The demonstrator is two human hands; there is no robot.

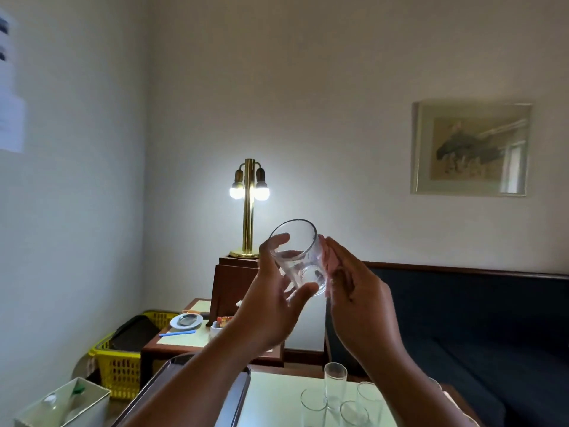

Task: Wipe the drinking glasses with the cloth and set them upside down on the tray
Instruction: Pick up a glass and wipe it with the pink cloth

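Glass tilted, aloft between left fingers and right fingers, both curled round it.

Single head-worn, wide-angle view. It looks forward from the person's standing eye level into a room corner, pitched only slightly down. Walls fill the upper two thirds, with a lit brass lamp near centre and a framed picture at upper right. Both forearms enter from the bottom edge. The left hand and right hand hold a drinking glass close to the lens at mid-frame. The tray and the table are cropped by the bottom edge. Wall lines bow near the frame sides.
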